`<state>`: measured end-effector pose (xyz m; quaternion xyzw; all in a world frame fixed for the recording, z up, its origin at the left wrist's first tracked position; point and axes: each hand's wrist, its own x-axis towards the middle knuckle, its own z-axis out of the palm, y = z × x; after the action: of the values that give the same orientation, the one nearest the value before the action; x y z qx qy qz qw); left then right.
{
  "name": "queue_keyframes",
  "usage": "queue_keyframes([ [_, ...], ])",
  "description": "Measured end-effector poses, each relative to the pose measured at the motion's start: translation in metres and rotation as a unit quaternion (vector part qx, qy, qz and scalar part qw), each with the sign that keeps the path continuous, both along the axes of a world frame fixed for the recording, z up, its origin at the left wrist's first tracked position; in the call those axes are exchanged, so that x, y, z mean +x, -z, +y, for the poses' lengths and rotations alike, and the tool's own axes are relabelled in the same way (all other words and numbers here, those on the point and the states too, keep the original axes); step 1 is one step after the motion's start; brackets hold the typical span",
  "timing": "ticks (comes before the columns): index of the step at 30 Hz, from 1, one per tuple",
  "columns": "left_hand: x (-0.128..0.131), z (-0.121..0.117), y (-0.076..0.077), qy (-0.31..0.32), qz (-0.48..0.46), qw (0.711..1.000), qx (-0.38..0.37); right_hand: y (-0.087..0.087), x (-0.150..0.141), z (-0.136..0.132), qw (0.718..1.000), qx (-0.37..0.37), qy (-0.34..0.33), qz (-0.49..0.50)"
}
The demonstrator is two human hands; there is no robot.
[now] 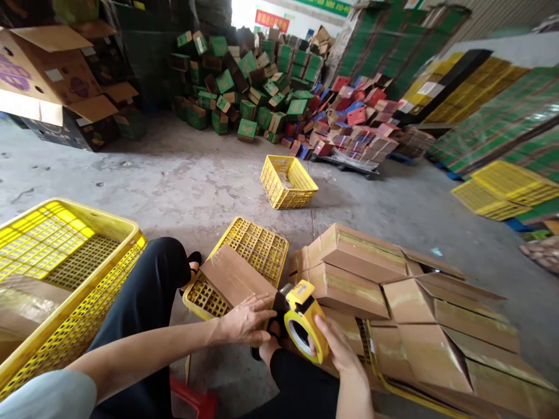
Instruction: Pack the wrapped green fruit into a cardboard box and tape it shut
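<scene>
My right hand grips a yellow tape dispenser with a roll of clear tape, held low in front of me. My left hand lies with fingers stretched flat on a folded brown cardboard piece, fingertips touching the dispenser's front end. The cardboard rests on an upturned yellow plastic crate. To the right lies a heap of flattened brown cartons on the floor. My knees in black trousers frame the work.
A large yellow crate stands at my left. Another yellow crate sits tilted on the concrete floor ahead. Green boxes and red-blue boxes are piled at the back. Stacked flat cartons and yellow crates line the right.
</scene>
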<state>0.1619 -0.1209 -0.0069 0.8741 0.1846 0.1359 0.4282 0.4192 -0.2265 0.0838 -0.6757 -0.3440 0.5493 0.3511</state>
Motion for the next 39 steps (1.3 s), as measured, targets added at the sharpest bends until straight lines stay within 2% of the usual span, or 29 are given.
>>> queue_keyframes([
  [1, -0.003, 0.002, -0.007, -0.034, -0.026, 0.995, -0.094, -0.001, -0.002, 0.0, 1.0, 0.003, -0.011, 0.01],
  [2, -0.006, 0.005, -0.014, -0.076, -0.046, 0.975, -0.202, -0.001, -0.004, 0.0, 1.0, 0.001, -0.022, 0.019],
  [3, -0.007, 0.009, -0.021, -0.122, -0.058, 0.938, -0.319, -0.001, -0.007, 0.001, 0.999, -0.003, -0.034, 0.025],
  [5, -0.007, 0.02, -0.035, -0.197, -0.073, 0.815, -0.54, -0.002, -0.013, 0.005, 0.998, -0.009, -0.058, 0.032],
  [6, -0.008, 0.026, -0.042, -0.208, -0.076, 0.756, -0.616, -0.003, -0.016, 0.007, 0.997, -0.011, -0.07, 0.035],
  [7, -0.009, 0.032, -0.048, -0.207, -0.078, 0.712, -0.666, -0.004, -0.019, 0.01, 0.996, -0.014, -0.081, 0.037],
  [9, -0.015, 0.043, -0.057, -0.196, -0.09, 0.663, -0.717, -0.007, -0.025, 0.015, 0.994, -0.022, -0.098, 0.039],
  [12, -0.029, 0.051, -0.065, -0.18, -0.109, 0.624, -0.753, -0.013, -0.034, 0.023, 0.993, -0.039, -0.112, 0.023],
  [17, -0.049, 0.056, -0.063, -0.14, -0.08, 0.564, -0.81, -0.021, -0.05, 0.033, 0.991, -0.052, -0.12, -0.026],
  [20, -0.057, 0.063, -0.062, -0.102, -0.078, 0.559, -0.819, -0.025, -0.061, 0.039, 0.99, -0.048, -0.131, -0.017],
  [26, -0.079, 0.08, -0.068, -0.124, -0.094, 0.593, -0.79, -0.03, -0.076, 0.054, 0.992, -0.047, -0.114, -0.019],
  [32, -0.094, 0.09, -0.066, -0.09, -0.11, 0.625, -0.768, -0.034, -0.087, 0.071, 0.99, -0.066, -0.127, -0.013],
  [35, -0.093, 0.093, -0.065, -0.126, -0.107, 0.65, -0.742, -0.039, -0.096, 0.083, 0.986, -0.079, -0.145, -0.017],
  [39, -0.093, 0.104, -0.066, -0.209, -0.122, 0.702, -0.67, -0.048, -0.11, 0.101, 0.982, -0.102, -0.155, -0.028],
])
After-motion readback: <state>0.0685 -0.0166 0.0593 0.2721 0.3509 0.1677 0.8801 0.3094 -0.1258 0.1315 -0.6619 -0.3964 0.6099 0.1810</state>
